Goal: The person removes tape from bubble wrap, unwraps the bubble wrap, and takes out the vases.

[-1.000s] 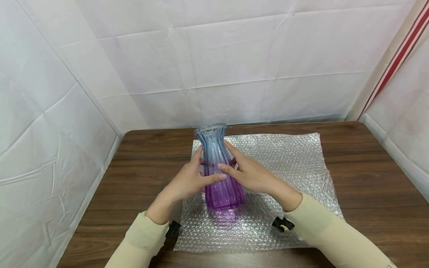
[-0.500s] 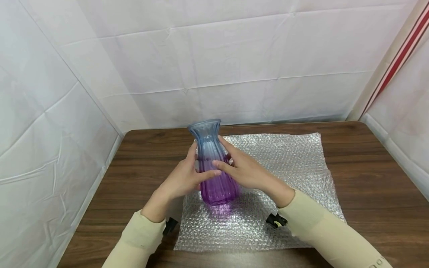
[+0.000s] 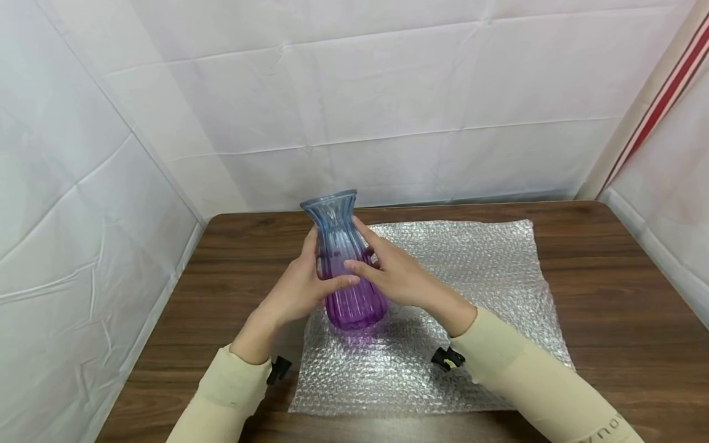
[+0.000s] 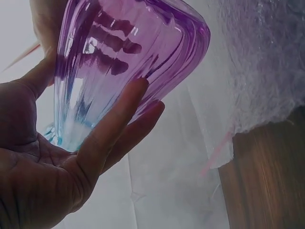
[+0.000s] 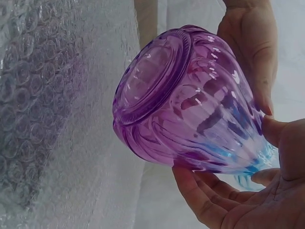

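Note:
A ribbed glass vase, blue at the flared mouth and purple toward the base, is held between both hands. My left hand grips its left side, thumb across the front. My right hand grips the other side, its thumb close to the left one. The vase leans with its mouth up and to the left. In the right wrist view the round base of the vase shows, raised off the bubble wrap. Through the purple glass of the vase, the left wrist view shows fingers on the far side.
A sheet of bubble wrap lies flat on the brown wooden table, below and to the right of the vase. White cloth walls stand behind and at the sides. A black wrist camera hangs under the right sleeve.
Both hands have carried the vase to the left and slightly away from the person, keeping their grip. Its mouth leans a little more leftward. The bubble wrap stays in place.

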A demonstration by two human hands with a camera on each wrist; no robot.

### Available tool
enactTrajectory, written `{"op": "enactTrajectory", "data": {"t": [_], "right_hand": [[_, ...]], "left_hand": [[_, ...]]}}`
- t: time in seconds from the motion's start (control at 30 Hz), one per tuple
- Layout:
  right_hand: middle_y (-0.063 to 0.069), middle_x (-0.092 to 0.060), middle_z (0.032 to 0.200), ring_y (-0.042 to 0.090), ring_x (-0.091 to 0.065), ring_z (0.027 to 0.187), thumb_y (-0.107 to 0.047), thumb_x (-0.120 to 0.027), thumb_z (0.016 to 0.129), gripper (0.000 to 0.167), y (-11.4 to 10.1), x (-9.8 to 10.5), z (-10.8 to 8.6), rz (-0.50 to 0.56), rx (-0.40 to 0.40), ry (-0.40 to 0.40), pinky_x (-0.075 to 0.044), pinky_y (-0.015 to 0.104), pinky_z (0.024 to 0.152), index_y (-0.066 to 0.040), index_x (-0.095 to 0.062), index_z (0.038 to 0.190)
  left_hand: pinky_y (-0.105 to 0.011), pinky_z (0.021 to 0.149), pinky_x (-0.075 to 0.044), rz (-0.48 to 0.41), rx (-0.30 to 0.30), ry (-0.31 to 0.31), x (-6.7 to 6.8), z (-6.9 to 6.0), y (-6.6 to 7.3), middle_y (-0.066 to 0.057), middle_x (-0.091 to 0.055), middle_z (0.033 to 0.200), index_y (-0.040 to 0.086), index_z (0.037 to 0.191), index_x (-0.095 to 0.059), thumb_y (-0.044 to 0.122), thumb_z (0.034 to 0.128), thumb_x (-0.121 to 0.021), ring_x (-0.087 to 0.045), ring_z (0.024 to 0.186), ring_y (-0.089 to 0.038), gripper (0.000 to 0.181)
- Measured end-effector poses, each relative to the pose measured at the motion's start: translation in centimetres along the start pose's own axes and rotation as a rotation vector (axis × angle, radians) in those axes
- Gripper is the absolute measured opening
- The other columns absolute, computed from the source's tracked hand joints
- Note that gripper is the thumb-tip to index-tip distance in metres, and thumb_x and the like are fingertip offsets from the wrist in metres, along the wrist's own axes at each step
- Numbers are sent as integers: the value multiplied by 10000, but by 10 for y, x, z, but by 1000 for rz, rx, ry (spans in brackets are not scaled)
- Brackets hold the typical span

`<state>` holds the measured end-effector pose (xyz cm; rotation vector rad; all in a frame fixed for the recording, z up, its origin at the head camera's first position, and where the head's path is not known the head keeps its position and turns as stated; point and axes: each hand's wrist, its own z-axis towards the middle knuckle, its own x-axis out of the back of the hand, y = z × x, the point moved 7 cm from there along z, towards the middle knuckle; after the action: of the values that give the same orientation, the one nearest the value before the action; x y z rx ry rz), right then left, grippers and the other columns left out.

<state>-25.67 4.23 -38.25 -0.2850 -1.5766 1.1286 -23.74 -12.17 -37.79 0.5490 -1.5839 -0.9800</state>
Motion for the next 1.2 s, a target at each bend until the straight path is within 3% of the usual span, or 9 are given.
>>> {"op": "enactTrajectory", "data": {"t": [0.23,0.37,0.57,0.73,0.93,1.07,1.2], "right_hand": [[153,-513,1522,268,-710,1091,-506,-573,1039,835,-2,-1,7,14,7,25,-576,529,971,-453,1,1642],[135,-525,1499,265,-702,1095,-486,-601,1032,849,-6,-1,11,40,25,41,-599,490,925,-440,-18,1647],[92,-578,1399,270,-689,1114,-511,-652,998,911,-10,-1,18,72,5,53,-602,456,919,-306,-77,1675],[130,-555,1448,290,-688,1135,-497,-679,978,928,-11,-3,24,101,-19,61,-620,434,891,-150,-166,1669],[151,-520,1465,275,-662,1158,-482,-684,974,856,-13,-5,30,94,-36,76,-624,409,867,-97,-292,1631],[139,-537,1416,270,-646,1169,-475,-687,975,802,-14,-7,34,93,-37,88,-615,410,879,-88,-365,1599],[139,-509,1480,285,-641,1206,-451,-702,976,787,-16,-9,37,106,-26,88,-607,413,918,-73,-377,1585]], "left_hand": [[-515,984,-581,53,-18,57,8,3,-1,-220,-534,1490,276,1661,87,527,839,-832,-653,1254,-367,1259],[-514,962,-593,49,-17,80,13,3,-1,-205,-534,1490,292,1663,73,503,833,-845,-646,1267,-371,1256],[-517,957,-595,61,-24,106,21,4,-2,-198,-501,1526,292,1664,67,438,832,-867,-641,1280,-376,1260],[-496,934,-608,70,-21,132,27,5,-4,-216,-478,1549,220,1672,46,330,846,-877,-649,1267,-376,1243],[-493,957,-597,110,-27,160,33,6,-6,-207,-515,1510,82,1664,-71,291,859,-868,-658,1246,-374,1152],[-499,955,-598,102,-32,175,37,7,-8,-191,-491,1537,76,1649,-156,289,857,-872,-632,1288,-395,1088],[-516,955,-596,83,-35,195,41,7,-10,-180,-478,1538,110,1639,-192,296,846,-883,-622,1297,-416,1068]]}}
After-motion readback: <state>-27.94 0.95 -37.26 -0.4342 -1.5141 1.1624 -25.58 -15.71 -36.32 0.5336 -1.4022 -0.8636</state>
